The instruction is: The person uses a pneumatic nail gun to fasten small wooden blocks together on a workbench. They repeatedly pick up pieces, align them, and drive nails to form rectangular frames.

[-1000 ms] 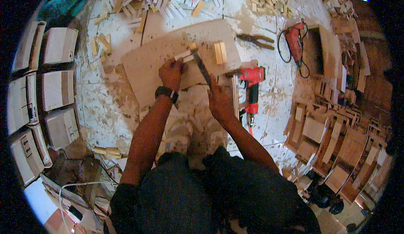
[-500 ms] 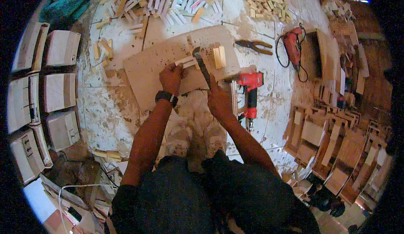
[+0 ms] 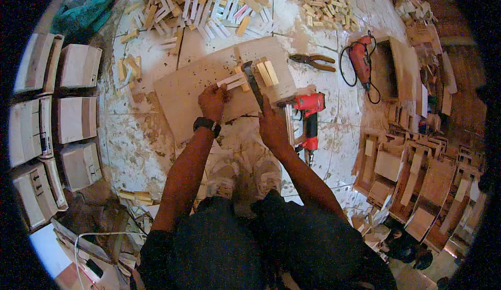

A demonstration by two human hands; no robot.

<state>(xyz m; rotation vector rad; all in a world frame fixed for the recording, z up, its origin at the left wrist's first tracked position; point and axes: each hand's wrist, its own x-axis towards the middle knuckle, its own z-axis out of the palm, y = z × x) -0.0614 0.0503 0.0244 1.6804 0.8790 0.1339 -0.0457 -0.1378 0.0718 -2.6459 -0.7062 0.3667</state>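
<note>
Left hand (image 3: 213, 101) pinches wood strip (image 3: 229, 80); right hand (image 3: 272, 124) grips hammer (image 3: 253, 84) (fist closed).

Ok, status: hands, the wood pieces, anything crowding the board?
Left hand pinning small wood strips on board. Right hand gripping dark tool. Red nail gun beside right hand, apart.

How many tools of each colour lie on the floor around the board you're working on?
Red power tools: 2, a nail gun and a drill.
Dark pliers: 1.
Total: 3.
</note>
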